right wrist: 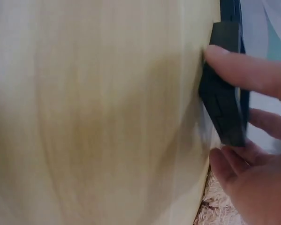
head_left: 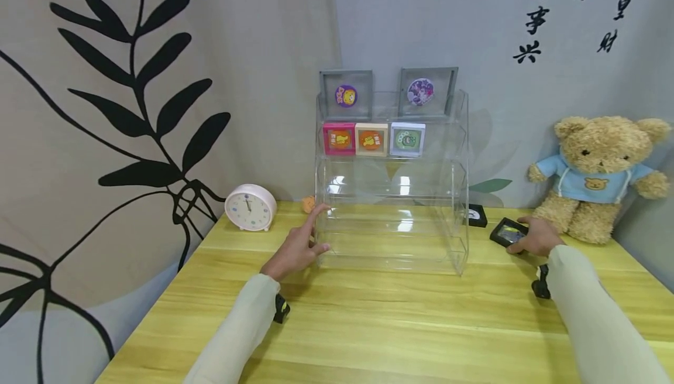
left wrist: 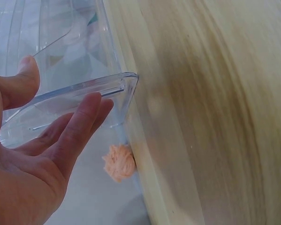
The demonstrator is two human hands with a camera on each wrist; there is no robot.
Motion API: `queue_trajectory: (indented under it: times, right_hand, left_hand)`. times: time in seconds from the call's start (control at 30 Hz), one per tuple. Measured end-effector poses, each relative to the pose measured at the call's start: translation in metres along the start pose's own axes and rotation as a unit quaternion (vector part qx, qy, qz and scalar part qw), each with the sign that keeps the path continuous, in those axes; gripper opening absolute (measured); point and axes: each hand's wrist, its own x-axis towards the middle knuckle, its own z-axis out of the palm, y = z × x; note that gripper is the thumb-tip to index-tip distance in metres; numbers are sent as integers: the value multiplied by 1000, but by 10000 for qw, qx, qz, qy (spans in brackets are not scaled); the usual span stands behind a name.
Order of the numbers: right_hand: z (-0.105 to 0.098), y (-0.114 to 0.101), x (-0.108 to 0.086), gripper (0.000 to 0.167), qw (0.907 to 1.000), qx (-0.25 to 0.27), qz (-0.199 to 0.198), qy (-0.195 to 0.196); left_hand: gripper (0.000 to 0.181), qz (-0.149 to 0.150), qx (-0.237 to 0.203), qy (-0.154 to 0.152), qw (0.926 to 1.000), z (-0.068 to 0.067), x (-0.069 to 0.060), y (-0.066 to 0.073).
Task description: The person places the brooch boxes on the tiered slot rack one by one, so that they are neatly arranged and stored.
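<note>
A clear acrylic tiered display rack [head_left: 389,264] stands on the table. My left hand [head_left: 296,249] is at its left side panel, the fingers fairly straight and the thumb spread apart from them; the left wrist view shows the panel edge [left wrist: 84,86] between thumb and fingers. My right hand [head_left: 538,237] pinches a small black square display frame [head_left: 509,232] with a dark picture inside, low over the table right of the rack. In the right wrist view the thumb lies across the frame's black side [right wrist: 224,105], fingers around its other edges.
Another black frame [head_left: 476,216] lies beside the rack. Grey frames [head_left: 346,116] and small coloured frames [head_left: 339,139] occupy the upper tiers. A teddy bear [head_left: 597,188] sits at the right, a pink clock [head_left: 251,207] at the left. An orange fluffy piece [left wrist: 119,162] is behind my left hand.
</note>
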Motion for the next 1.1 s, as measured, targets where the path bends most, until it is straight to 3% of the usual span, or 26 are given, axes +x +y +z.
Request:
queue_trajectory:
  times: [0.23,0.3,0.37,0.43,0.5,0.67,0.97,1.1]
  right_hand:
    - [1,-5,0,103,9977,578,7,347]
    - [1,-7,-2,102,9939,1051,-25,330]
    - [1,-8,-5,103,9843,1746,-82,253]
    - [1,-10,-8,104,9666,2551,-177,160]
    - [0,-11,-12,105,9433,3302,-328,86]
    - [-7,-15,-23,103,8915,4467,-742,132]
    - [-15,-37,-48,102,8127,5703,-1196,-16]
    - [-18,-51,-58,101,7917,5935,-1443,-113]
  left_hand:
    - [86,-7,-10,-7,10000,0,0,-1]
    - [87,-22,-26,-7,10000,-1,0,-1]
    - [88,-42,-42,-16,10000,-1,0,0]
    - [89,-62,-78,-21,9999,-1,0,1]
    - [89,-83,-105,-19,9999,-1,0,2]
    - [88,-119,-95,-11,9999,0,-1,2]
    - [89,-148,-78,91,9998,0,-2,2]
    - [89,-105,-121,31,9999,1,-2,1]
